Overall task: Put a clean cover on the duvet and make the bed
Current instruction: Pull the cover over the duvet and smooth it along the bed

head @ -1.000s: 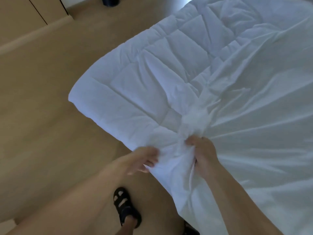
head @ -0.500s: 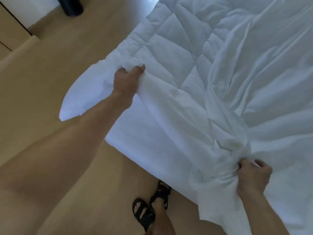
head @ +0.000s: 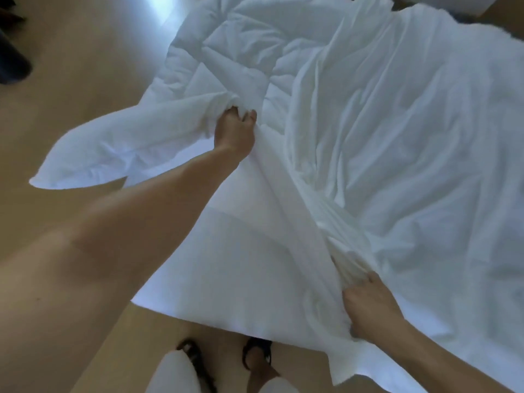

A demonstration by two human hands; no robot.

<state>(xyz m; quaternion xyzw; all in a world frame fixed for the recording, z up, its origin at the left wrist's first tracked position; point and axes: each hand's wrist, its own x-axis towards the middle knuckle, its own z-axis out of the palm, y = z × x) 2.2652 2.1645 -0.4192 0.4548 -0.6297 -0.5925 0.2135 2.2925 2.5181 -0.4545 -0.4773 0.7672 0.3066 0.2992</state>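
A white quilted duvet (head: pixel 241 43) lies bunched at the upper middle, partly under a thin white cover (head: pixel 411 143) that spreads wrinkled over the right side. My left hand (head: pixel 235 131) reaches forward with its fingers curled into a fold of white fabric at the duvet's edge. A loose flap of the fabric (head: pixel 93 154) sticks out to the left over the floor. My right hand (head: pixel 368 304) grips a gathered bunch of the cover near the lower right. The bed under the linen is hidden.
Light wooden floor (head: pixel 71 80) fills the left side and the bottom. My feet in black sandals (head: pixel 255 355) stand just below the hanging edge of the linen. A dark object (head: pixel 11 63) sits at the far left edge.
My left hand has left the bunch beside my right hand, reached forward and gripped the duvet's edge. The duvet now bunches up there. My right hand keeps its grip.
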